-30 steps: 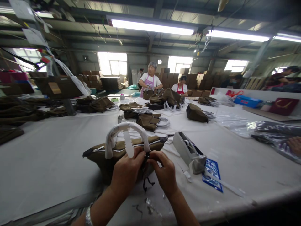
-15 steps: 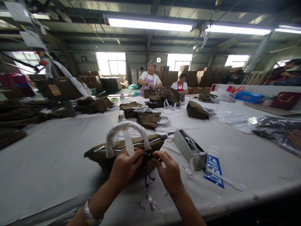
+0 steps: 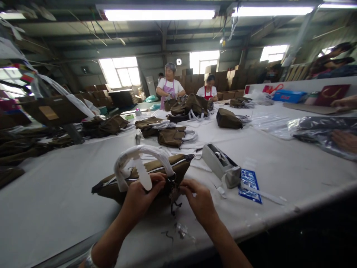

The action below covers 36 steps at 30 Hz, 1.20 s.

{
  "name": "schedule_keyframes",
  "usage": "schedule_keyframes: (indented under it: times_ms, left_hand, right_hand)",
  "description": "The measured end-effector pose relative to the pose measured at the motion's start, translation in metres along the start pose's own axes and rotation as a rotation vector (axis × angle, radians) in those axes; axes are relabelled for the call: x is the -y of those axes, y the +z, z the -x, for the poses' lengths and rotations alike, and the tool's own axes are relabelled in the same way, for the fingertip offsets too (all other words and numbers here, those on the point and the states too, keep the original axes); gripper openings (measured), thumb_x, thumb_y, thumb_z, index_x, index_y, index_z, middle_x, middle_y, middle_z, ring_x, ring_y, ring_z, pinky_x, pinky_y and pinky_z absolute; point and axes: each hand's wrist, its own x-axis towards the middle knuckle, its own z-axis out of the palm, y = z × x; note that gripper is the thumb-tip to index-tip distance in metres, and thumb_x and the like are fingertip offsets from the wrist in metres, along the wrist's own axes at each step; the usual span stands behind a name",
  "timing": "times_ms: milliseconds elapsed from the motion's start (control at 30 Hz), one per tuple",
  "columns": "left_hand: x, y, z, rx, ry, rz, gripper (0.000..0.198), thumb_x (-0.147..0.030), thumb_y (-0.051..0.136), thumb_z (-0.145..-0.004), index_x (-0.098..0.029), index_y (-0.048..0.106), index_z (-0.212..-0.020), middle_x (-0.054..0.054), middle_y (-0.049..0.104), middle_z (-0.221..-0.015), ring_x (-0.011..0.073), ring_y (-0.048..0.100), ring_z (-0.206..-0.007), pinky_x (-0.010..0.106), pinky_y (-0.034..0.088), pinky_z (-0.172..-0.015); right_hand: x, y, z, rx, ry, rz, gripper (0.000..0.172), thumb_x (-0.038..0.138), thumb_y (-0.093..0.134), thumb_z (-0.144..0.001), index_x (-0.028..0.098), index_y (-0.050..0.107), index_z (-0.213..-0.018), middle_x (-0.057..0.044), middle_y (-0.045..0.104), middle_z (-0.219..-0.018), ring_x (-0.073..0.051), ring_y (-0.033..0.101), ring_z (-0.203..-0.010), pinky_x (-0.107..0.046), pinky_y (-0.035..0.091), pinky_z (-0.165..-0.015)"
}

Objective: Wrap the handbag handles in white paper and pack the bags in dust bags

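An olive-brown handbag (image 3: 160, 167) lies before me on the table, its silver zipper running along the top. Its handle (image 3: 147, 149) arches up in white wrapping, and a pale notched strip (image 3: 143, 175) hangs from it. Below the handle's dark ring hangs a brownish charm (image 3: 174, 193) with black cord ends. My left hand (image 3: 143, 195) is closed at the bag's side, left of the charm, with fingertips pinched; what they hold is hidden. From the right, my right hand (image 3: 199, 199) pinches at the charm's edge.
Right of the bag stands a grey tape dispenser (image 3: 221, 165), beside a blue printed packet (image 3: 250, 186). More brown bags (image 3: 171, 136) lie farther back. Two aproned co-workers (image 3: 169, 87) are across the table. Another person's hand (image 3: 344, 140) rests on plastic-wrapped goods at right.
The camera view has shifted, moving the scene left and slightly up. My hands stay at the charm; the left fingers have moved slightly away from the ring.
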Motion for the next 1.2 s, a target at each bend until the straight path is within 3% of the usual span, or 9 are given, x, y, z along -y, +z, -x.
schedule_keyframes:
  times_ms: [133,233,367,567,633,800,967,1033,1200]
  left_hand:
    - [-0.009,0.000,0.001,-0.002,-0.192,0.237,0.036,-0.049,0.072,-0.083,-0.015,0.072,-0.096,0.011,0.076,-0.101,0.0198,0.071,-0.070,0.025,0.054,-0.052]
    - [-0.016,0.002,0.000,-0.062,-0.250,0.377,0.034,-0.046,0.073,-0.084,-0.014,0.068,-0.095,0.011,0.075,-0.099,0.0184,0.070,-0.073,0.023,0.053,-0.055]
    - [-0.017,0.005,-0.002,-0.064,-0.211,0.448,0.028,-0.043,0.073,-0.086,-0.017,0.066,-0.093,0.003,0.069,-0.080,0.0151,0.064,-0.071,0.023,0.051,-0.060]
    - [-0.016,0.008,-0.002,0.082,0.086,0.156,0.020,-0.031,0.058,-0.097,-0.023,0.077,-0.096,0.004,0.072,-0.100,0.0205,0.064,-0.102,0.032,0.047,-0.094]
    - [-0.017,0.010,-0.001,0.117,0.133,0.123,0.021,-0.027,0.057,-0.098,-0.025,0.077,-0.101,0.004,0.072,-0.105,0.0206,0.063,-0.105,0.033,0.046,-0.097]
    - [-0.016,0.013,0.003,0.134,0.111,0.080,0.020,-0.026,0.064,-0.094,-0.028,0.077,-0.109,0.002,0.074,-0.108,0.0210,0.065,-0.105,0.033,0.048,-0.097]
    - [-0.013,0.015,0.001,0.105,-0.015,0.257,0.011,-0.025,0.074,-0.085,-0.022,0.074,-0.095,0.000,0.075,-0.093,0.0184,0.070,-0.088,0.028,0.055,-0.082]
    - [-0.014,0.014,-0.001,0.109,0.000,0.231,0.003,-0.022,0.073,-0.085,-0.022,0.075,-0.088,-0.001,0.075,-0.089,0.0173,0.070,-0.087,0.027,0.054,-0.085]
    - [-0.010,0.016,-0.002,0.100,0.001,0.213,0.010,-0.023,0.069,-0.089,-0.024,0.077,-0.094,-0.001,0.078,-0.096,0.0178,0.072,-0.092,0.028,0.055,-0.089]
  right_hand:
    - [0.004,-0.008,0.004,-0.086,0.112,-0.235,0.014,0.032,0.067,-0.091,0.022,0.076,-0.096,0.000,0.068,-0.069,-0.013,0.062,-0.058,-0.025,0.050,-0.061]
    - [0.011,-0.013,0.005,-0.187,0.213,-0.610,0.016,0.036,0.076,-0.084,0.022,0.076,-0.093,-0.001,0.070,-0.072,-0.012,0.061,-0.060,-0.023,0.051,-0.060]
    - [0.019,-0.015,0.005,-0.183,0.324,-1.002,0.022,0.038,0.085,-0.075,0.023,0.078,-0.089,-0.003,0.070,-0.082,-0.010,0.061,-0.067,-0.022,0.053,-0.065]
    - [0.021,-0.010,0.006,-0.177,0.196,-0.754,0.014,0.035,0.077,-0.086,0.021,0.077,-0.086,-0.005,0.065,-0.111,-0.009,0.058,-0.077,-0.022,0.050,-0.070]
    - [0.021,-0.008,0.008,-0.132,0.189,-0.718,0.014,0.034,0.072,-0.090,0.021,0.075,-0.091,-0.005,0.068,-0.103,-0.009,0.058,-0.070,-0.023,0.048,-0.064]
    - [0.026,-0.005,0.007,-0.106,0.222,-0.620,0.022,0.035,0.071,-0.091,0.024,0.070,-0.110,0.001,0.067,-0.077,-0.009,0.058,-0.058,-0.021,0.046,-0.055]
    - [0.028,-0.005,0.007,-0.064,0.221,-0.532,0.034,0.037,0.068,-0.093,0.025,0.067,-0.125,0.001,0.065,-0.078,-0.010,0.061,-0.061,-0.023,0.051,-0.061]
    - [0.029,-0.005,0.007,-0.040,0.223,-0.549,0.037,0.037,0.066,-0.094,0.026,0.065,-0.129,0.001,0.065,-0.079,-0.010,0.062,-0.063,-0.023,0.052,-0.064]
    - [0.030,-0.003,0.005,-0.054,0.242,-0.541,0.029,0.039,0.069,-0.091,0.025,0.071,-0.116,-0.002,0.070,-0.091,-0.010,0.060,-0.063,-0.023,0.049,-0.057]
